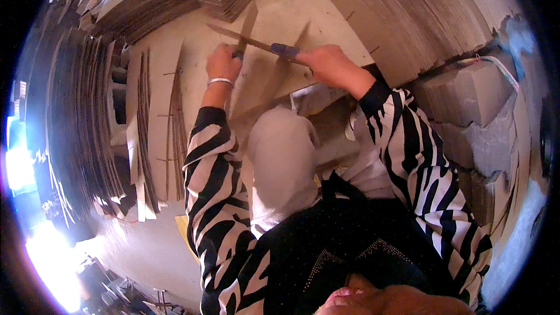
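Note:
My right hand (333, 65) is closed round the blue-wrapped handle of a knife (284, 51). Its long, thin blade points up and to the left, above my left hand. My left hand (223, 65), with a light bracelet at the wrist, is closed on the dark end of a flat, blade-like tool (250, 18) that points away from me. The knife blade crosses this tool just beyond my left fingers; whether they touch I cannot tell. Both lie over a pale work board (286, 0), where shadows fall.
Tall stacks of cardboard sheets stand on the left (81, 122), at the far left (157, 0) and at the right (414, 17). Several loose cardboard strips (160, 122) lie left of my left forearm. My knee (283, 157) is close below the board.

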Tool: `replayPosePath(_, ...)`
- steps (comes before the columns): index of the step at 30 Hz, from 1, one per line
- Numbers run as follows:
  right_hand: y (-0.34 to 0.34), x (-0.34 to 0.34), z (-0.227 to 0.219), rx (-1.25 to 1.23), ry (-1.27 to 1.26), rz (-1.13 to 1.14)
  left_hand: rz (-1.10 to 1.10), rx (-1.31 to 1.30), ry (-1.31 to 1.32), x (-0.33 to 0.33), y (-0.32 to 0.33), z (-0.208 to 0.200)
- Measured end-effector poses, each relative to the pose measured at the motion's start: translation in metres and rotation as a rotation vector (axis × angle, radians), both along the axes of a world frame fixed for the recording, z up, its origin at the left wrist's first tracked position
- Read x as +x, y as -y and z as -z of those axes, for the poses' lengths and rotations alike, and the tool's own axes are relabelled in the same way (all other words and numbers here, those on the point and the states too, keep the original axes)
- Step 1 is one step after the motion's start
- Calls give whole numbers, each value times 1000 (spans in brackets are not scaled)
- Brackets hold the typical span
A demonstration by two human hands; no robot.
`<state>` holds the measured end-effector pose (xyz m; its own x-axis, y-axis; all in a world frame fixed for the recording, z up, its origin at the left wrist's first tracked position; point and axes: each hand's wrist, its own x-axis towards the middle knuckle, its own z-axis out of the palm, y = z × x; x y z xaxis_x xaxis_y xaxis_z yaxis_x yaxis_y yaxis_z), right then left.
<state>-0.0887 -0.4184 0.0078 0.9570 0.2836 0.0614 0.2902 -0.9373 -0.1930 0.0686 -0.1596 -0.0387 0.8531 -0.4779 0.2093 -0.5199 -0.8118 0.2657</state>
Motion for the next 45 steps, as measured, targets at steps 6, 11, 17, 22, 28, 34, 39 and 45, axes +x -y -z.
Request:
replayPosePath(6,22,35,2,18,103,202,-82,-82,-135,-31,4,-51)
replayPosePath(11,43,50,8,103,-110,306,-14,-220,22,-115,-48,-77)
replayPosePath(17,110,0,-6,203,156,502,-307,-619,26,-216,-120,-19)
replayPosePath(22,134,-81,25,-315,268,608,-298,-840,-33,-185,-88,18)
replayPosePath(28,161,-105,-1,-115,436,675,-70,-269,-173,-113,-81,1)
replayPosePath(34,112,-78,-72,185,557,578,-199,166,-88,-78,-79,-70)
replayPosePath(39,70,-22,-61,593,352,412,-135,134,-229,-81,-54,-41)
replayPosePath(45,58,53,-11,571,152,376,-230,9,-197,-97,-39,-30)
